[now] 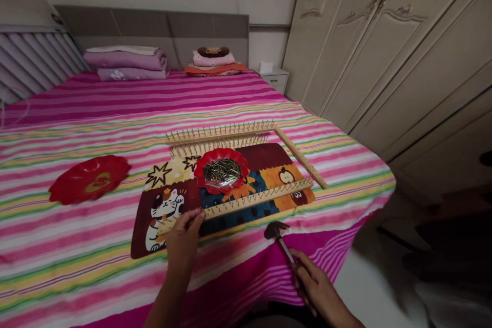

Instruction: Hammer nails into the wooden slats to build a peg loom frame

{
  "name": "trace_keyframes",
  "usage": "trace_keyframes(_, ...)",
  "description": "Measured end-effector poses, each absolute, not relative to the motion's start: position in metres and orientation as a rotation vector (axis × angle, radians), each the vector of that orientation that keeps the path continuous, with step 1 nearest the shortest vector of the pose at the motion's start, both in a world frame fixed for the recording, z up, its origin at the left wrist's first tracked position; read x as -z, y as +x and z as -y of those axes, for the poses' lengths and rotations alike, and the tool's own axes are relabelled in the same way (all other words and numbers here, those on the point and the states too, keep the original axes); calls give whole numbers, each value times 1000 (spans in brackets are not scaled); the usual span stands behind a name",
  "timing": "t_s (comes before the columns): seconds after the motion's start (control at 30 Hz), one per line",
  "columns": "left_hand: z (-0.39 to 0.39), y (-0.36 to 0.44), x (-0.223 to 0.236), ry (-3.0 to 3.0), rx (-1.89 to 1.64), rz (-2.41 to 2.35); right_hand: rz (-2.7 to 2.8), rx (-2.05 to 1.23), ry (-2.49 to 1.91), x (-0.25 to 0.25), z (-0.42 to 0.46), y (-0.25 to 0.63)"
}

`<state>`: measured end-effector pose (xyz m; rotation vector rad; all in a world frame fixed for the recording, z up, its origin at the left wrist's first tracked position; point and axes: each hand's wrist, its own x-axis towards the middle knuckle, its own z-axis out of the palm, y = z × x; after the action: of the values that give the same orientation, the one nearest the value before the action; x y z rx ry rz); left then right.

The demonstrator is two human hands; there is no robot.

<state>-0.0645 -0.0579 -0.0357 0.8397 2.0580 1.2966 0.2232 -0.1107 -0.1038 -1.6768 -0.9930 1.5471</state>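
Note:
My right hand [313, 282] is wrapped around the handle of a claw hammer [284, 246], its head hanging over the near edge of the mat. The fingertips of my left hand [186, 236] are pinched together on the near wooden strip [246, 203]; whatever sits between them is too small to make out. Nails stand in a row along that strip to the right of my fingers, while its left end beyond my hand looks bare. Just behind the strip, a red scalloped dish [199, 174] holds a heap of loose nails [223, 171].
Underneath lies a patterned mat [261, 156] on the striped bedspread [346, 164]. Farther back are nail-studded wooden strips [219, 136], with another strip [302, 158] slanting at the right. A red lid [90, 179] rests at left. Folded bedding [128, 61] lies near the headboard; wardrobes [365, 36] stand right.

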Motion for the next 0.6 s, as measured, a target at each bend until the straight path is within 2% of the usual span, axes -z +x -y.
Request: trace_keyframes(0.6,57,-52,49,890,-1402,-2134,1042,-1578,-1653,103,111,226)
